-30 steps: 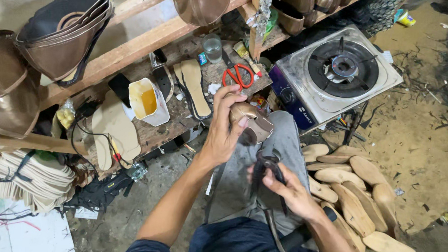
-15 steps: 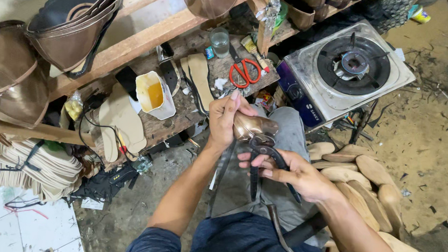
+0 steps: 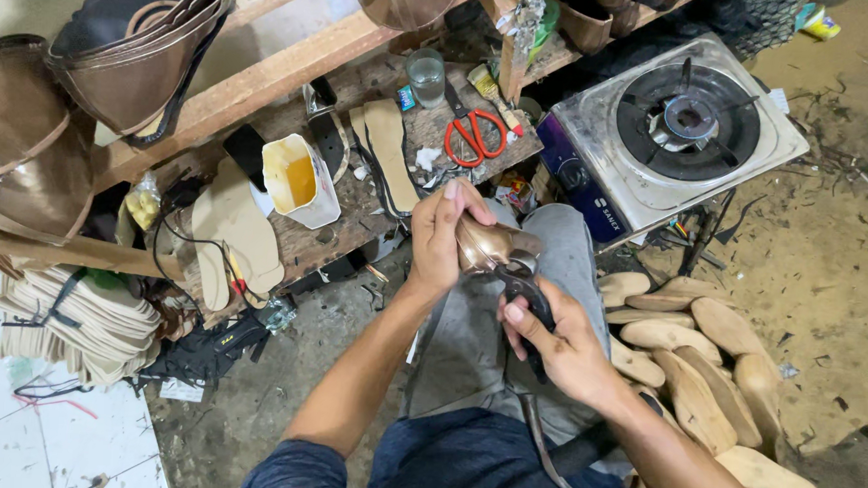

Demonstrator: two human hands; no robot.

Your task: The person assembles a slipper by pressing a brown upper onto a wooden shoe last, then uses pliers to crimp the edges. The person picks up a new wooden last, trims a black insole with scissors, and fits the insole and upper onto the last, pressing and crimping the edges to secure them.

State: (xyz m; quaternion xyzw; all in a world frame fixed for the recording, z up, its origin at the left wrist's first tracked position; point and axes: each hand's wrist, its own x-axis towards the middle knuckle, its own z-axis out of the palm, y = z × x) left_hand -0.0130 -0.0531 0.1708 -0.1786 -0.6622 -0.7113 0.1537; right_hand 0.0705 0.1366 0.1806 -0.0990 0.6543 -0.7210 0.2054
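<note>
At the centre of the frame a bronze shoe upper on its last [image 3: 484, 244] rests over the person's knee, toe pointing toward the upper right. The left hand [image 3: 439, 236] is wrapped around it from the left, fingers closed over the top. The right hand [image 3: 556, 340] is clenched round the black handles of lasting pliers [image 3: 521, 284], whose head meets the edge of the upper.

To do this pull well, the left hand should probably keep the last pinned against the leg so it does not twist, while the pliers bite only the margin of the material and draw it evenly over the edge; too deep a bite or a jerk could crease or tear the bronze skin.

Just to the right, lower in the frame, lies a heap of bare wooden lasts [image 3: 685, 344]. Above the hands a workbench [image 3: 328, 240] carries red-handled scissors [image 3: 470, 135], a drinking glass [image 3: 426, 77], cut insoles [image 3: 389, 151] and a white tub of yellow glue [image 3: 300, 179]. A single-burner gas stove [image 3: 674, 127] sits at the upper right, and finished bronze uppers [image 3: 123, 55] hang at the upper left.
</note>
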